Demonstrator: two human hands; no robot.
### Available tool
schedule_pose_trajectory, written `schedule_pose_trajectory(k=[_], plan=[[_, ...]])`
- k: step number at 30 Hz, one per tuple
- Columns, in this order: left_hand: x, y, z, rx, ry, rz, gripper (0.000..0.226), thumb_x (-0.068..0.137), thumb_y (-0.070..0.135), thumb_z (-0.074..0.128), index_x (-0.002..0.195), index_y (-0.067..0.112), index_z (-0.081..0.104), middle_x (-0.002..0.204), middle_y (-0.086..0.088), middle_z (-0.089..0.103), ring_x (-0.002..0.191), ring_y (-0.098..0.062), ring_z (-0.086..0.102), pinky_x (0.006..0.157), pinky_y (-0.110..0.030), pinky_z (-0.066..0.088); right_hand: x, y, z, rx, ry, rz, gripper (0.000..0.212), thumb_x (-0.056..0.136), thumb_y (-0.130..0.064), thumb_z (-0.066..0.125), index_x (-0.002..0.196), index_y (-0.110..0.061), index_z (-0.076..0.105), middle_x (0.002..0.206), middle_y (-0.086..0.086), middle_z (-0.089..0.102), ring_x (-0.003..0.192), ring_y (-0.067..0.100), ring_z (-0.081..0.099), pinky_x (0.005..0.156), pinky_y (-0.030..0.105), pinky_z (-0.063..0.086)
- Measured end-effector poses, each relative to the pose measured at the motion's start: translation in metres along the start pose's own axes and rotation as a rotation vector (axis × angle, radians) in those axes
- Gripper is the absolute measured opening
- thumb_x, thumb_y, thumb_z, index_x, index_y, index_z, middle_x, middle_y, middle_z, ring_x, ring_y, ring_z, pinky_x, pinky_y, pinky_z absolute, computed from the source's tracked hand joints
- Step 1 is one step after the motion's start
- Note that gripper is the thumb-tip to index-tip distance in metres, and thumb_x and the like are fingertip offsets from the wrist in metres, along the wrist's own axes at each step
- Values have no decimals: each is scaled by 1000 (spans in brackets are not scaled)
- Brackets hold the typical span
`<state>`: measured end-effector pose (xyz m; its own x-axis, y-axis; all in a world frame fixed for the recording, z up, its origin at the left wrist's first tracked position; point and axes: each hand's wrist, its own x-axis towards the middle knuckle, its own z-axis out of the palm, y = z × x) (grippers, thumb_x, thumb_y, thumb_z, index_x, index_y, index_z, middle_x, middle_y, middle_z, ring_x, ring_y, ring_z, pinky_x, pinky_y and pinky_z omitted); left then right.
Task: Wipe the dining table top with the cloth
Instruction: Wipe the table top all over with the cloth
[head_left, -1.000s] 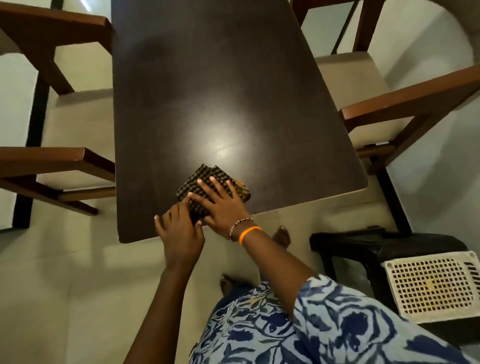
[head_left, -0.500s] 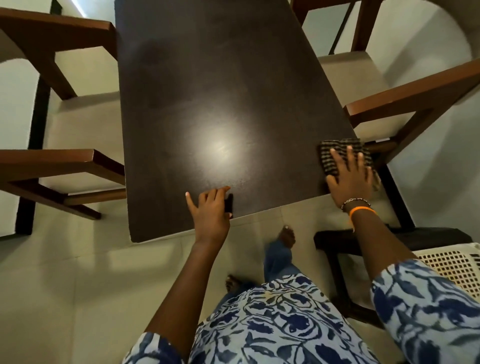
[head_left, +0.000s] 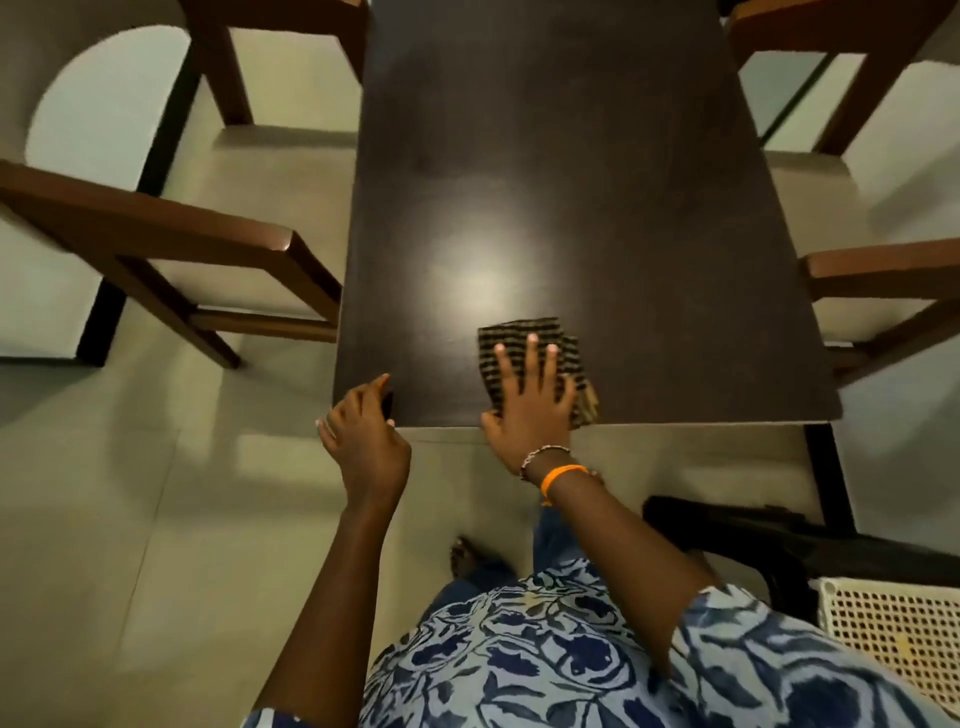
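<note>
cloth swept back from right edge; right hand flat on it, left hand curled.

The room is dim and warm-toned; a soft round glare from overhead sits on the dark desk just beyond the cloth; chairs cast soft shadows on the pale floor; edges bow with wide-angle distortion; slight blur throughout.

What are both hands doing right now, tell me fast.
Left hand: fingers curled over the near edge of the table, holding no object.
Right hand: open, fingers spread, pressed flat on the checked cloth.
</note>
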<state>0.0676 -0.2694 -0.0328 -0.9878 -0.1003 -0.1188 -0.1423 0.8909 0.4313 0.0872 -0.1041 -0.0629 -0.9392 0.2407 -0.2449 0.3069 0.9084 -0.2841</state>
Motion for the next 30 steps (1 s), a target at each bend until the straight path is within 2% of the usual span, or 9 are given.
schedule_pose_trajectory(k=[7,10,13,17,19,21,23,27,30], plan=[[-14,-37,-15,-78,94,-270,62,81,-10,48,136,15,40,137,-10,45,128,-33,36,111,-44,24,-2,-117,36,-46,-234,-426,84,85,-30,53,150,-29,0,158,9,-15,145,32,-15,114,55,1],[-16,-43,-15,-159,70,-311,58,84,-9,47,137,11,39,139,-12,44,129,-32,35,107,-42,30,-1,-104,34,-144,-204,-587,79,89,-26,51,149,-32,1,160,6,-10,146,30,-10,114,50,7],[-11,-40,-10,-329,13,-341,53,88,-8,43,138,9,39,141,-13,42,131,-30,33,108,-39,30,-1,-53,15,-267,-177,-739,80,88,-16,52,148,-37,5,160,2,-1,147,27,-1,112,46,15],[-2,-35,-4,-488,-1,-401,56,84,-11,41,136,10,44,137,-14,42,124,-31,44,107,-43,38,-18,24,-19,-406,12,-675,82,69,-11,72,141,-33,38,150,5,37,136,30,38,97,43,44],[1,-35,-4,-544,27,-449,58,82,-13,39,135,9,44,136,-13,44,124,-30,45,107,-42,38,-25,59,-31,-495,39,-635,88,59,-25,82,138,-32,44,145,7,45,130,31,47,91,43,48],[2,-37,-5,-627,60,-509,60,81,-15,36,135,8,43,135,-11,48,126,-27,45,107,-37,37,-26,80,-42,-567,0,-640,100,50,-41,87,139,-31,42,143,9,48,128,32,49,87,45,49],[1,-40,-7,-704,73,-552,60,81,-16,34,134,9,44,133,-8,51,123,-22,47,103,-29,37,-20,84,-48,-630,-3,-674,95,53,-44,85,138,-31,42,141,8,51,125,31,53,85,46,49],[-4,-48,-8,-813,37,-588,62,78,-19,30,129,8,51,128,-5,56,116,-16,49,92,-22,40,-2,65,-40,-701,29,-718,79,60,-30,84,133,-24,52,134,12,56,113,36,61,81,45,52],[-10,-55,-7,-824,-11,-591,67,75,-22,27,129,8,53,127,-3,58,103,-10,53,65,3,37,5,25,-19,-732,59,-735,73,60,-36,82,128,-23,57,125,12,64,100,35,67,73,37,54]])
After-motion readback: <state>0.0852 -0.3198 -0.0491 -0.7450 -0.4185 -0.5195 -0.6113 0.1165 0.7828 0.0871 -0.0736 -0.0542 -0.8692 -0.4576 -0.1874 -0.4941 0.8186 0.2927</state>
